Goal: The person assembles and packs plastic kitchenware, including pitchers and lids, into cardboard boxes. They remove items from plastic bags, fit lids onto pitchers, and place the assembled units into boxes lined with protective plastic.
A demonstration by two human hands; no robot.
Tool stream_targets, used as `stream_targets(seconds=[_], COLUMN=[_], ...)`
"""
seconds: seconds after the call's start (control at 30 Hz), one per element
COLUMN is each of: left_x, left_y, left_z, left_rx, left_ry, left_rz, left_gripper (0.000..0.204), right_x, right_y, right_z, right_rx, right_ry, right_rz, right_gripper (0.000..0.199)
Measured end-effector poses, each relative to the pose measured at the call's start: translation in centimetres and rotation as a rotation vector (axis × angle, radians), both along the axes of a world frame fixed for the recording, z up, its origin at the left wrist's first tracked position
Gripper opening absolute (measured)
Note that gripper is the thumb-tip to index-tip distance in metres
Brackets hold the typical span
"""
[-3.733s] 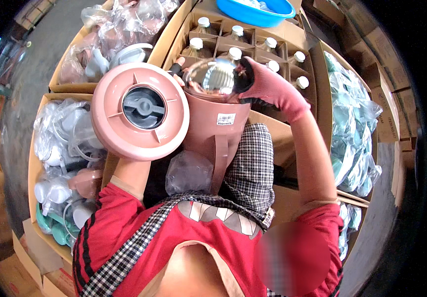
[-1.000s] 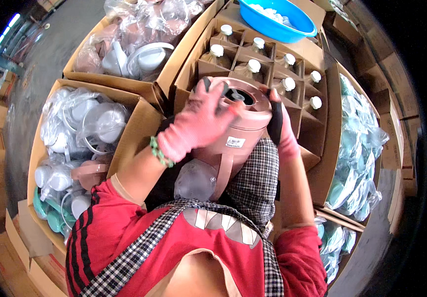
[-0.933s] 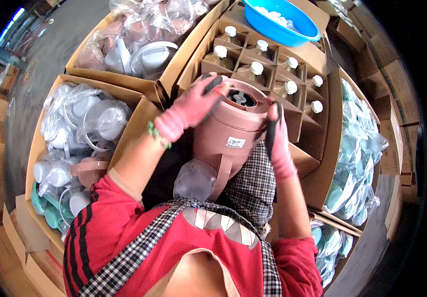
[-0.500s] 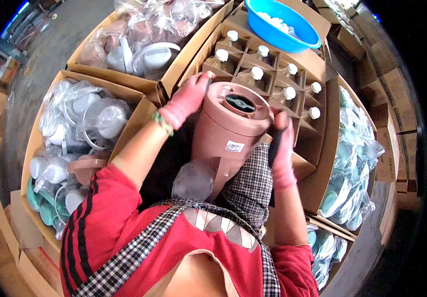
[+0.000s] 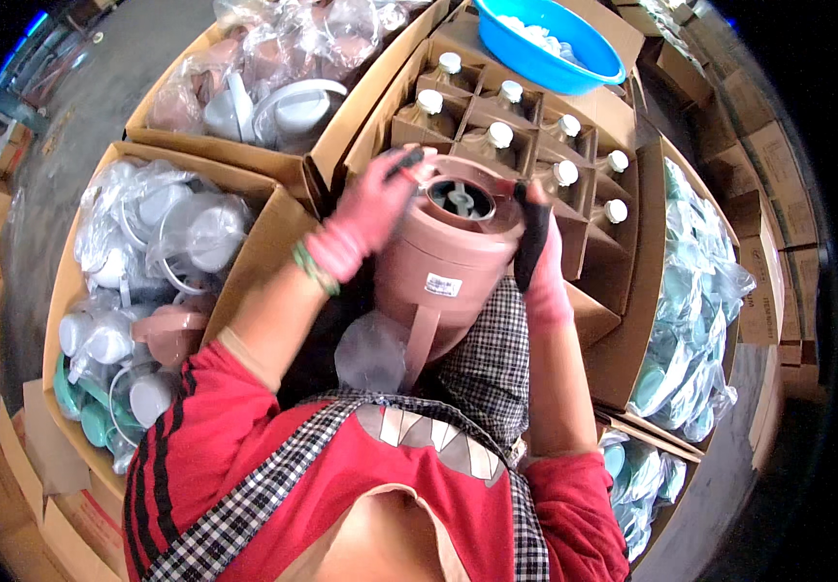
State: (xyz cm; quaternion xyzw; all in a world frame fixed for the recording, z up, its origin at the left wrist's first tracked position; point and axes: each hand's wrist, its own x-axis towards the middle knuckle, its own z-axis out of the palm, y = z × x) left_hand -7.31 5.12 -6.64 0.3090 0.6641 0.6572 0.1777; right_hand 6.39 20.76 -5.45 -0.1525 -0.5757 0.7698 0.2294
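A dusty-pink thermos jug [image 5: 422, 257] stands upside down in front of me, close to my checked apron. In its upturned base is a round dark opening [image 5: 460, 200] with a pale spoked part inside. My left hand [image 5: 365, 213], in a pink glove with dark fingertips, is closed on the left rim and is slightly blurred. On the opposite rim my right hand [image 5: 541, 254], gloved alike, grips with its fingers partly hidden. A small white label [image 5: 443, 284] is on the jug's side, above its handle [image 5: 424, 335]. A translucent, rounded plastic piece [image 5: 371, 351] is beside the handle.
Beyond the jug, a divided carton [image 5: 574, 254] holds several white-capped bottles [image 5: 499, 135]. A blue basin [image 5: 550, 60] of white pieces stands behind it. Cartons of bagged grey and pink jug parts [image 5: 215, 231] are at left; bagged green ones [image 5: 686, 301] at right.
The jug has tipped so its base faces me slightly more. My left hand has shifted inward over the rim, and my right hand has moved a little left with the jug.
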Motion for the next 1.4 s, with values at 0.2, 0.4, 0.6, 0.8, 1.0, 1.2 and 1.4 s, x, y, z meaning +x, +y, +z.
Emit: stream_targets(seconds=[0.2, 0.4, 0.6, 0.8, 1.0, 1.2, 1.4], left_x=[1.6, -1.8, 3.2, 2.2, -2.4, 0.0, 8.8], left_y=[0.8, -0.6, -0.6, -1.2, 1.8, 1.2, -3.2], left_z=[1.7, 1.4, 0.7, 2.4, 1.1, 1.2, 5.6], left_rx=[-0.041, 0.218, 0.181, 0.268, 0.425, 0.337, -0.253], left_ry=[0.149, -0.521, -0.192, -0.459, -0.798, -0.557, 0.91], left_rz=[0.081, -0.47, 0.011, -0.289, -0.905, -0.559, 0.052], left_gripper=[0.035, 0.036, 0.038, 0.045, 0.053, 0.047, 0.047], right_x=[1.5, 1.9, 1.1, 0.6, 4.7, 3.6, 0.7], right_y=[2.0, -3.6, 2.5, 1.5, -8.1, -3.8, 3.0], right_z=[0.0, 2.6, 0.4, 0.7, 2.4, -0.4, -0.6], right_rx=[-0.124, 0.136, -0.469, -0.353, 0.568, 0.374, -0.582], right_ry=[-0.027, -0.057, 0.038, 0.029, -0.059, 0.024, 0.069], right_rz=[-0.184, -0.068, 0.196, 0.275, -0.32, -0.318, 0.438], right_gripper=[0.042, 0.045, 0.049, 0.041, 0.054, 0.042, 0.05])
